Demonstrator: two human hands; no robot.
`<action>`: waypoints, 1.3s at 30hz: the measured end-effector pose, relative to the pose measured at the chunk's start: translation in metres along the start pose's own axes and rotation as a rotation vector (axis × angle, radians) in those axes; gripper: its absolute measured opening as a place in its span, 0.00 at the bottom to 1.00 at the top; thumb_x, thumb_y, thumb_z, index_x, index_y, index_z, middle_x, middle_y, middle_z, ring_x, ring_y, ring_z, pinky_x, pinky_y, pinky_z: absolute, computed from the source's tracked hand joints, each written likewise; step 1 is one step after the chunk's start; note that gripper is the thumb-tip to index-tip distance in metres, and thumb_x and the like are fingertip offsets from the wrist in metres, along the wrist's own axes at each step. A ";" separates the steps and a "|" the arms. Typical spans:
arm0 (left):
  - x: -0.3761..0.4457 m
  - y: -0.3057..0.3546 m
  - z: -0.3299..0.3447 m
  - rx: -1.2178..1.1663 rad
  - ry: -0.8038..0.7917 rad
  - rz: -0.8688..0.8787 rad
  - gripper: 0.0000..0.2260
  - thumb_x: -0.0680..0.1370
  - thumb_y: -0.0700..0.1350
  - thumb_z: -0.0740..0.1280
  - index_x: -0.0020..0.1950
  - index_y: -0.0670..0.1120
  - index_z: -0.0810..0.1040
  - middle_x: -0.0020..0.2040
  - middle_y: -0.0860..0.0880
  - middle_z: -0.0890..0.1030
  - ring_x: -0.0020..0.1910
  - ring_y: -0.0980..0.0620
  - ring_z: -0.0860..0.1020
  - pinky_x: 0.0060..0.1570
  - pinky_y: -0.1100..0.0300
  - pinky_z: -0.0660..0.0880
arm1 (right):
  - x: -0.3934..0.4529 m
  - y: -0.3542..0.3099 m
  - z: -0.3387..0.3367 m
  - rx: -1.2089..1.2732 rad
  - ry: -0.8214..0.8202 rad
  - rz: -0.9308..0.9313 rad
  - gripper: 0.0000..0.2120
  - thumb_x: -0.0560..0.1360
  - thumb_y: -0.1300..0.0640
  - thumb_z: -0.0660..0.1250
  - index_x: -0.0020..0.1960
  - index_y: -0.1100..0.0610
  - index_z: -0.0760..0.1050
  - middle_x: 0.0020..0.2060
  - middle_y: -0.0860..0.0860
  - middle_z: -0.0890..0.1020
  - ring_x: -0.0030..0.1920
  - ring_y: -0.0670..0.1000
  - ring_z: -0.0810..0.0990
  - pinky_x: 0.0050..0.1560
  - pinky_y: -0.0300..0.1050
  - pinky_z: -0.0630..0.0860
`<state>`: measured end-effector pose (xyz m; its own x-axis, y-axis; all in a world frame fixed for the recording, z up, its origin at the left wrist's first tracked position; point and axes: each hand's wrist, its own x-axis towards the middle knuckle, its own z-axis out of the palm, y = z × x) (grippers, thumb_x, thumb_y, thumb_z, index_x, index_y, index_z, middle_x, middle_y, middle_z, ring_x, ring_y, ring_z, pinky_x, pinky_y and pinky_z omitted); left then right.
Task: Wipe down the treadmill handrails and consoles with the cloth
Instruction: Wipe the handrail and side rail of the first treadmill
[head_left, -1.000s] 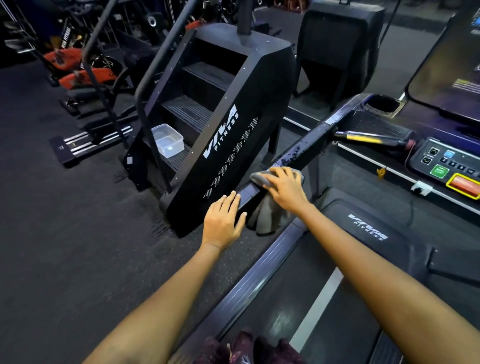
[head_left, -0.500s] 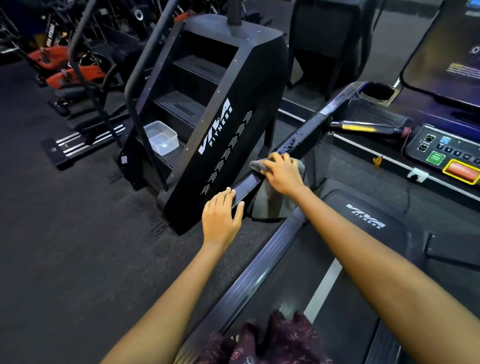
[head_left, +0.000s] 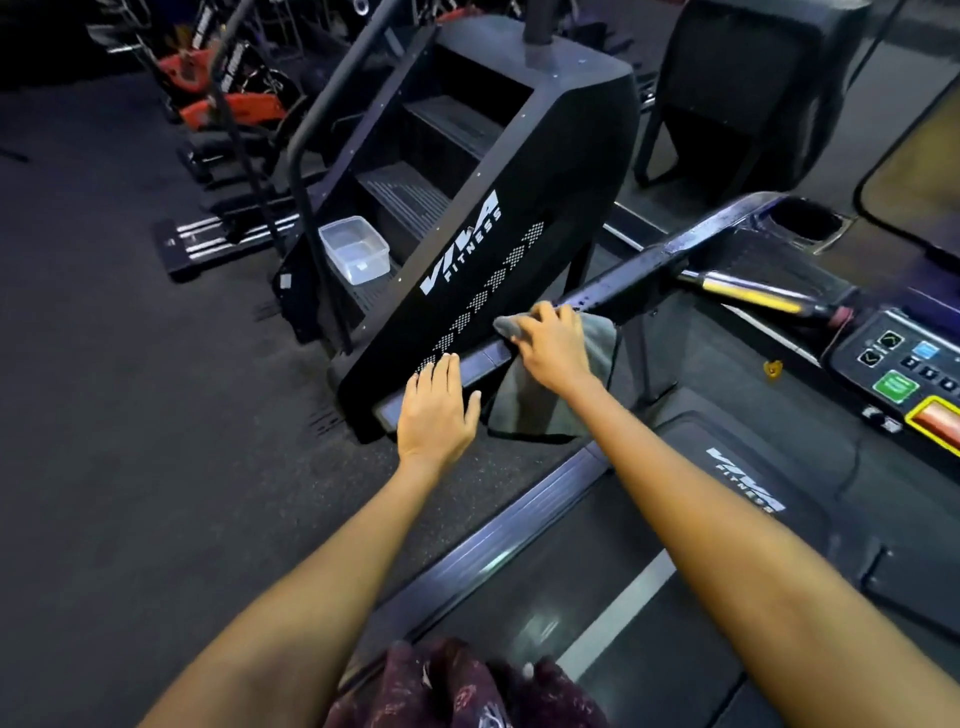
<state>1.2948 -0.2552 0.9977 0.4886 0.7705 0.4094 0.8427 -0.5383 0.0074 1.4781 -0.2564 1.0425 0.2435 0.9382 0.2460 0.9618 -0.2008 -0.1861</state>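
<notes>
The treadmill's left handrail (head_left: 631, 280) is a dark bar running from its near end up to the console (head_left: 914, 374), which shows a green button and a red stop bar. A grey cloth (head_left: 540, 400) is draped over the rail and hangs down on the belt side. My right hand (head_left: 550, 345) presses the cloth onto the top of the rail, fingers curled over it. My left hand (head_left: 436, 410) rests flat with straight fingers on the rail's near end, just left of the cloth.
A black stair-climber (head_left: 467, 218) stands close on the left of the rail, with a clear plastic tub (head_left: 356, 249) on its lower step. A cup holder (head_left: 805, 221) sits at the rail's far end. A yellow-and-black grip bar (head_left: 748, 293) crosses toward the console. The treadmill belt (head_left: 597, 597) lies below me.
My right hand has slid the cloth a short way up the rail toward the console. My left hand stays on the rail's near end.
</notes>
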 end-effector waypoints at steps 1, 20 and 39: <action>0.000 0.000 0.001 0.003 0.016 -0.003 0.26 0.76 0.54 0.55 0.63 0.37 0.76 0.57 0.41 0.80 0.54 0.43 0.79 0.55 0.52 0.75 | -0.002 -0.009 0.002 0.000 -0.001 -0.027 0.14 0.78 0.53 0.59 0.61 0.54 0.76 0.57 0.56 0.73 0.57 0.60 0.68 0.60 0.54 0.61; -0.001 0.001 0.008 0.079 0.087 0.020 0.25 0.77 0.54 0.57 0.63 0.37 0.77 0.59 0.42 0.80 0.56 0.44 0.79 0.57 0.53 0.75 | -0.025 0.018 0.014 0.034 0.167 -0.361 0.18 0.71 0.54 0.61 0.58 0.54 0.79 0.50 0.57 0.79 0.47 0.60 0.76 0.50 0.53 0.74; 0.027 0.017 -0.019 -0.156 -0.174 -0.103 0.29 0.78 0.60 0.54 0.69 0.39 0.68 0.63 0.42 0.74 0.54 0.43 0.77 0.50 0.52 0.73 | 0.005 0.021 -0.004 0.020 -0.210 -0.044 0.19 0.80 0.46 0.54 0.71 0.44 0.64 0.69 0.46 0.67 0.72 0.56 0.58 0.68 0.72 0.49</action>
<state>1.3181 -0.2495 1.0262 0.4452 0.8639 0.2357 0.8514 -0.4899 0.1872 1.5000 -0.2575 1.0433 0.1676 0.9845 0.0513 0.9677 -0.1543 -0.1993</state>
